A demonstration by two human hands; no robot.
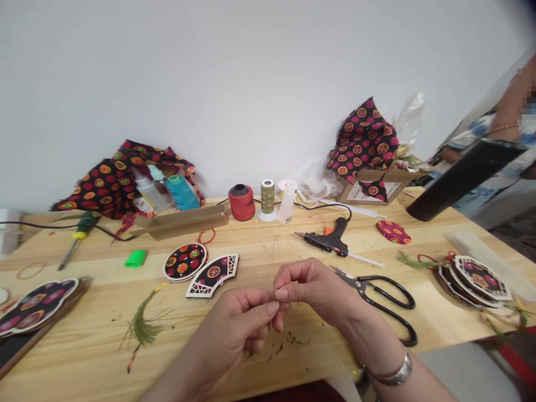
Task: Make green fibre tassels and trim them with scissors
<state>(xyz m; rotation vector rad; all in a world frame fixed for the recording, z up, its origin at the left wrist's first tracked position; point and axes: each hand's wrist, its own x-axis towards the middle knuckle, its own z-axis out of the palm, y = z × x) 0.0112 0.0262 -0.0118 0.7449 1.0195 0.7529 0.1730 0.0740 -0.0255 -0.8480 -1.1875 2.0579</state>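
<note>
Fan-shaped ornament (213, 273) at eleven o'clock from the left hand (239, 319).
I see its fingertips pinched, meeting the equally pinched right hand (313, 289); what they grip, I cannot tell.

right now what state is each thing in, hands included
left hand, fingertips pinched, anything held too small to tell
right hand, fingertips pinched against the left's
scissors, lying flat, handles apart, blades partly hidden
glue gun, on its side, glue stick in its back
red thread spool, upright
olive thread spool, upright
teal thread spool, tilted
cardboard box, open, fabric above its rim
screwdriver, lying down
fan-shaped piece, lying flat
</note>
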